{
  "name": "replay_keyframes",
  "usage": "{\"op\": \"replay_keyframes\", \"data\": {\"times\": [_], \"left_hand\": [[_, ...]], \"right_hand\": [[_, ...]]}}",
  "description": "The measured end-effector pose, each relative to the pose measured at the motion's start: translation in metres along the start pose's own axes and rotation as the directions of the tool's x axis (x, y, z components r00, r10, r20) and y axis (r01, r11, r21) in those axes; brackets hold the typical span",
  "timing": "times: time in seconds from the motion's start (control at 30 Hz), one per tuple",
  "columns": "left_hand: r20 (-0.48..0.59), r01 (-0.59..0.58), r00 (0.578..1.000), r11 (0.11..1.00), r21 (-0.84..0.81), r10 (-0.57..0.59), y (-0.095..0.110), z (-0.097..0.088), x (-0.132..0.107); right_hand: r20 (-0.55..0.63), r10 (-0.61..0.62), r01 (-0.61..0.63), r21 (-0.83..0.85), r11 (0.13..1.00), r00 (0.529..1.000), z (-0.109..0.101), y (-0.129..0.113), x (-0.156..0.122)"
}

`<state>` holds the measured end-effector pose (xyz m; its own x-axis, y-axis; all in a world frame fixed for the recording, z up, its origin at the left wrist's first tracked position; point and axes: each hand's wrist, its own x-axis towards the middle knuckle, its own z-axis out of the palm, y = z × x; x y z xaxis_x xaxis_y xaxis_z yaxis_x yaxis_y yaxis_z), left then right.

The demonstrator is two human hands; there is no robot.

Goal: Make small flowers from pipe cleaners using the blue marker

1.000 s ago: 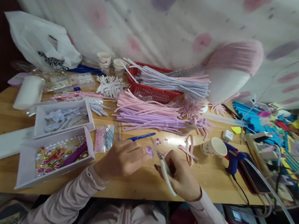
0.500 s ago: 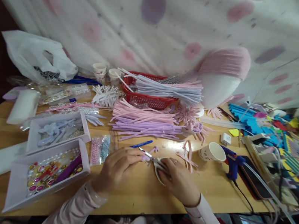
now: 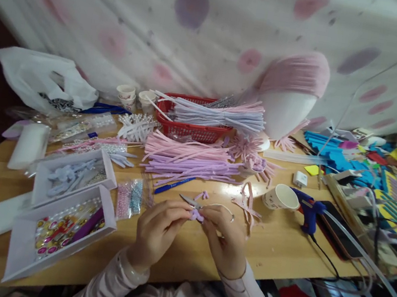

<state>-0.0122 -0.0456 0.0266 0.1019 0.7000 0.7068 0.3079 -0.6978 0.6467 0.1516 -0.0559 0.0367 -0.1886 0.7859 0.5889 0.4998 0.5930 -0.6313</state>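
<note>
My left hand (image 3: 158,227) and my right hand (image 3: 224,238) meet over the wooden table (image 3: 281,242), fingertips pinched together on a small lilac pipe-cleaner piece (image 3: 195,215). White-handled scissors (image 3: 195,202) lie on the table just beyond my fingers, blades pointing left. Behind them lies a blue pen (image 3: 173,185), and further back a heap of pink and lilac pipe cleaners (image 3: 189,159). Both hands are closed in a pinch.
Two white trays, one of gems (image 3: 61,227) and one of pale bows (image 3: 74,174), stand at the left. At the back are a red basket (image 3: 190,129) and a foam head with a pink cap (image 3: 289,97). A paper cup (image 3: 281,198), blue glue gun (image 3: 307,208) and coloured foam scraps (image 3: 376,166) crowd the right.
My right hand has let go of the scissors, which now lie on the table. Both hands have come together on the lilac piece.
</note>
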Motion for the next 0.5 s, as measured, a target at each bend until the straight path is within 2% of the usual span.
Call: {"op": "replay_keyframes", "data": {"times": [0.23,0.33,0.5], "left_hand": [[-0.005,0.029,1.0,0.999,-0.037,-0.03,0.007,0.0,0.001],[-0.051,0.129,0.989,0.978,-0.161,-0.139,0.005,0.005,-0.004],[-0.162,0.282,0.925,0.904,-0.321,-0.345,0.006,0.014,-0.011]], "right_hand": [[-0.008,-0.056,0.056,-0.016,0.998,0.998,-0.006,0.001,0.001],[-0.007,-0.069,0.069,-0.032,0.997,0.998,-0.005,0.0,0.0],[-0.018,-0.043,0.043,0.005,0.999,0.999,0.0,-0.007,0.002]]}}
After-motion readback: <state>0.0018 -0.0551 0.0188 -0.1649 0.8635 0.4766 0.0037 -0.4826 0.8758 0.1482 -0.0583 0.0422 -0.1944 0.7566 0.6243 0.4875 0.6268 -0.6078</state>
